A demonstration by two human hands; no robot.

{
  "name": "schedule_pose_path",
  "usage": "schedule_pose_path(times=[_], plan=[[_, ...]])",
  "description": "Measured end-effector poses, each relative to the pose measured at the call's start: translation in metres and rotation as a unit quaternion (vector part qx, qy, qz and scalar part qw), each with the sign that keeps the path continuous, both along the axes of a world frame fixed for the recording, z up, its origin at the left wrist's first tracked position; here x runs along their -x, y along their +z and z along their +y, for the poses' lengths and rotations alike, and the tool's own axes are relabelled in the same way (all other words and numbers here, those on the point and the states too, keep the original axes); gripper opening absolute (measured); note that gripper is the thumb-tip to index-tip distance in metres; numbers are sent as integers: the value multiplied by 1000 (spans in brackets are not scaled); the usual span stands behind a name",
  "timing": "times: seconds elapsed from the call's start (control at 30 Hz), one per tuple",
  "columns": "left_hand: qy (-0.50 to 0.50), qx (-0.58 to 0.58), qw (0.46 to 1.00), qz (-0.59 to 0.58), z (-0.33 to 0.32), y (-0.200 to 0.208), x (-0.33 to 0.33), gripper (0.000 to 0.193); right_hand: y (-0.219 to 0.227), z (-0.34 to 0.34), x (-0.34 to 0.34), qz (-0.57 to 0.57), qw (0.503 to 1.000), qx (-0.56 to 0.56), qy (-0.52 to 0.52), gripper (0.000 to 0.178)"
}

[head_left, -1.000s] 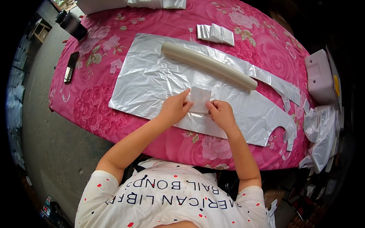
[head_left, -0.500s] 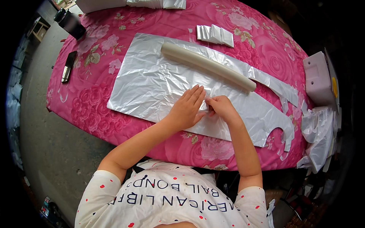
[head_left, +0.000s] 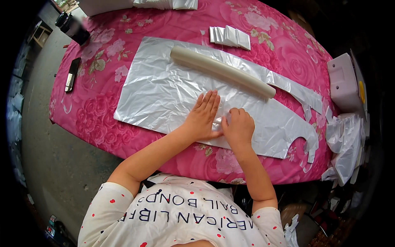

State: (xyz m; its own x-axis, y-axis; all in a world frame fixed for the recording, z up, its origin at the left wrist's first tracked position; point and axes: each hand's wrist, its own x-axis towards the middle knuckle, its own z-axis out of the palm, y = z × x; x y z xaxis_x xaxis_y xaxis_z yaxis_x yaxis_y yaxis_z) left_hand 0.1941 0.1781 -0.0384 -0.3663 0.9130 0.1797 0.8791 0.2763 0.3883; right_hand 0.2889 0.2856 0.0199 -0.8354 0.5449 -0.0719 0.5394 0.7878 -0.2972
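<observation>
A stack of flat silvery-white plastic bags point(head_left: 152, 90) with cut-out handles lies across the table, handles toward the right. My left hand point(head_left: 203, 117) rests flat on it, palm down, fingers stretched out together and thumb pointing right. Just to its right, my right hand point(head_left: 240, 128) is closed, fingers curled and thumb tucked in. Between the hands, whitish plastic point(head_left: 221, 121) shows at my right fingertips; it looks like part of a bag, mostly hidden by the hands. Beyond the hands, a long beige roller-like tube point(head_left: 222, 72) lies slantwise on the stack.
Several small folded white packets point(head_left: 229, 37) lie behind the tube on the pink floral tablecloth point(head_left: 98, 111). A phone point(head_left: 73, 74) and a dark bottle point(head_left: 74, 29) are at the left. On the right stand a pale plastic box point(head_left: 345, 80) and crumpled white bags point(head_left: 343, 140).
My right hand has turned, its knuckles now upward and its forearm swung left. My left hand has shifted slightly left, still flat. The tube lies as before on the bags.
</observation>
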Motion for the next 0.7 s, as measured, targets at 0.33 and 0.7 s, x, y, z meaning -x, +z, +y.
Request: schedule_pose_path(times=[0.33,0.7], plan=[[90,-115,955,-258,-91,39,-15,50,-53,2,45,169,961,-54,214,57],[430,-160,394,-796,-241,8,-98,31,-53,-159,3,105,902,185,376,87]])
